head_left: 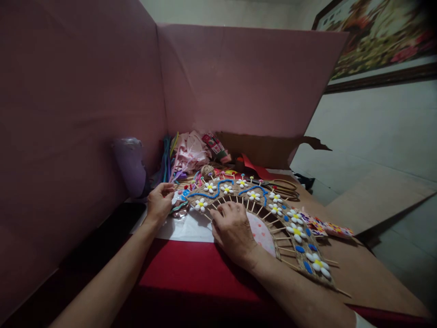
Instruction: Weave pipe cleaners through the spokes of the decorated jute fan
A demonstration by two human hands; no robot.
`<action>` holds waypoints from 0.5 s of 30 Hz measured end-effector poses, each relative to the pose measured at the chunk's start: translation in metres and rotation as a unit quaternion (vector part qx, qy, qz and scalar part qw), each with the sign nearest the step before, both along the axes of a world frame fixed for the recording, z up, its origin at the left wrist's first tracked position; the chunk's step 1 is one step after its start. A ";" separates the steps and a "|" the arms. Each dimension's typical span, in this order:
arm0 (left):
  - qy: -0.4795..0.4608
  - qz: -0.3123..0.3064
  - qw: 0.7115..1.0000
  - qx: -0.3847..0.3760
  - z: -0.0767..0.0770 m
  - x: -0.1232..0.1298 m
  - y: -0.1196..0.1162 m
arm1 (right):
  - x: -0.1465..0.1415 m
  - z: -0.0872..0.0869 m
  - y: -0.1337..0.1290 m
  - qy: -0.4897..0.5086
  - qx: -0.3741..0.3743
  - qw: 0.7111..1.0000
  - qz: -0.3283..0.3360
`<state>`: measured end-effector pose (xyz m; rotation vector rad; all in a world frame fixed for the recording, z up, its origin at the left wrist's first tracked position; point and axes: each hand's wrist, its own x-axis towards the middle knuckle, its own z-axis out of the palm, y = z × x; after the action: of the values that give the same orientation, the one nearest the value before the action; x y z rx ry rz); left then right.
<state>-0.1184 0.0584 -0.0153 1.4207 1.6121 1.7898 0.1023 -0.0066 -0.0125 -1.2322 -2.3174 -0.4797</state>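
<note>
A fan-shaped craft piece of twine and thin wooden sticks arches across the table. White flowers with yellow centres, blue ovals and wavy blue strips decorate its band, and small coloured knobs tip the sticks along the far edge. My right hand is closed over the inner sticks, its fingertips curled onto them. Below the arch, a pale pink dotted piece is partly covered by that hand. At the fan's left end, my left hand has its fingers pinched together; what lies between them is too small to make out.
Behind the fan lie a crumpled pink bundle, a ball of twine and gold-handled scissors. A purple container stands left. Pink panels wall the back and left. Flower-patterned strips lie right, on brown board.
</note>
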 end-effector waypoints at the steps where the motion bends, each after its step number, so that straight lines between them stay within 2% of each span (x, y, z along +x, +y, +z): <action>1: 0.012 0.020 1.000 0.012 0.001 0.001 -0.002 | 0.000 0.000 0.000 0.004 0.000 1.000 0.001; 4: 0.038 0.060 0.997 0.042 0.008 0.009 -0.012 | 0.000 0.001 -0.001 0.017 -0.001 1.000 0.000; 6: 0.043 0.058 0.997 0.038 0.013 0.018 -0.019 | -0.001 0.001 -0.002 0.023 0.005 1.000 -0.002; 8: -0.009 -0.009 0.999 -0.047 0.016 0.027 -0.026 | -0.001 0.001 -0.002 0.024 0.015 1.000 -0.003; 10: -0.072 -0.097 0.979 -0.162 0.019 0.036 -0.032 | -0.001 0.002 -0.002 0.021 0.022 1.000 0.000; 12: -0.112 -0.149 0.956 -0.224 0.021 0.045 -0.038 | 0.000 0.003 -0.002 0.018 0.021 1.000 0.002; 13: -0.142 -0.179 0.942 -0.245 0.021 0.049 -0.041 | 0.000 0.003 -0.002 0.017 0.020 1.000 0.002; 15: -0.270 -0.269 0.882 -0.277 0.021 0.058 -0.046 | 0.000 0.003 -0.002 0.017 0.019 1.000 0.002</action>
<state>-0.0606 0.0127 0.0060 0.8679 1.1395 1.1244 0.1021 -0.0083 -0.0094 -1.2089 -2.2715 -0.4959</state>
